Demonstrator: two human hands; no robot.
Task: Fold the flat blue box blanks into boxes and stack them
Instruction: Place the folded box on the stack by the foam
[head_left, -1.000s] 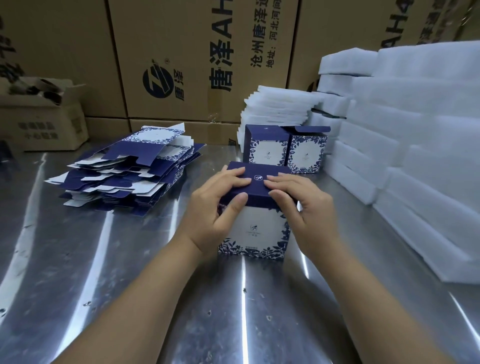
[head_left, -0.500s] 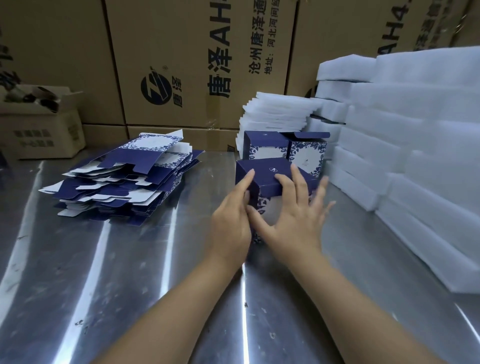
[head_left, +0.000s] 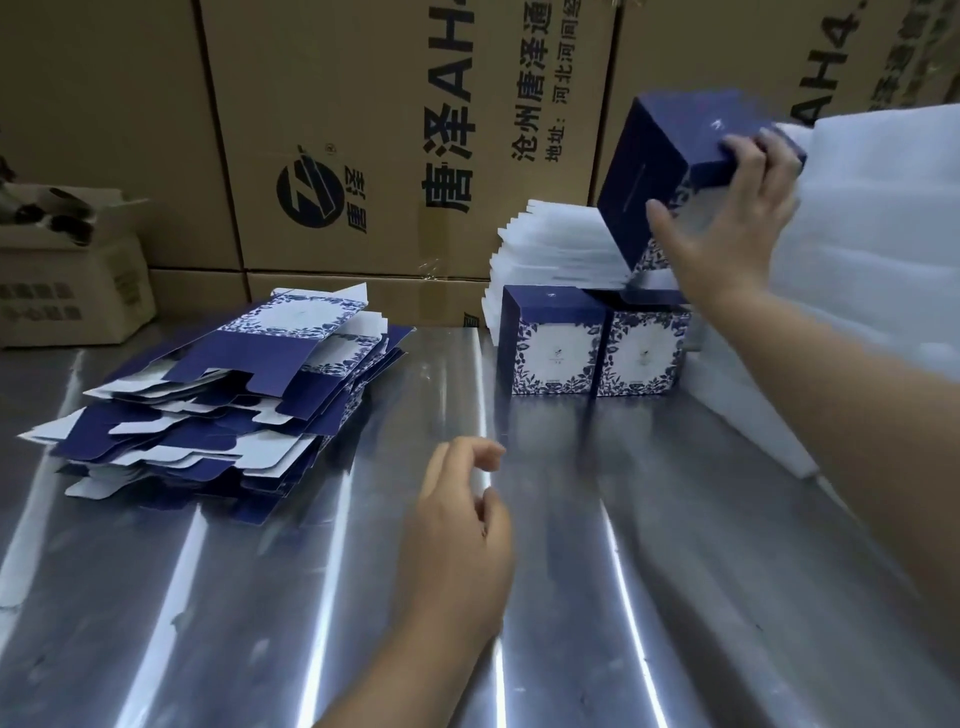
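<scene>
Head: right hand (head_left: 727, 228) aloft, gripping tilted box (head_left: 649, 161) (left hand (head_left: 457, 545) hovers low).

reference: viewer at 6 o'clock of the table (head_left: 623, 571). the stack of flat blanks (head_left: 223, 415) lies on the table at 10 o'clock. the left box (head_left: 550, 343) and the right box (head_left: 644, 353) stand on the table at 1 o'clock, side by side and touching. the held box (head_left: 670, 156) hangs tilted in the right hand (head_left: 727, 228), directly above the right box; contact between them cannot be told. the left hand (head_left: 457, 545) is over the table centre. the foam sheets (head_left: 550, 244) stand behind both boxes. the foam blocks (head_left: 883, 260) occupy 3 o'clock. the large cartons (head_left: 389, 130) stand behind the table at 12 o'clock. the small carton (head_left: 67, 280) sits at 10 o'clock, behind the blanks.
</scene>
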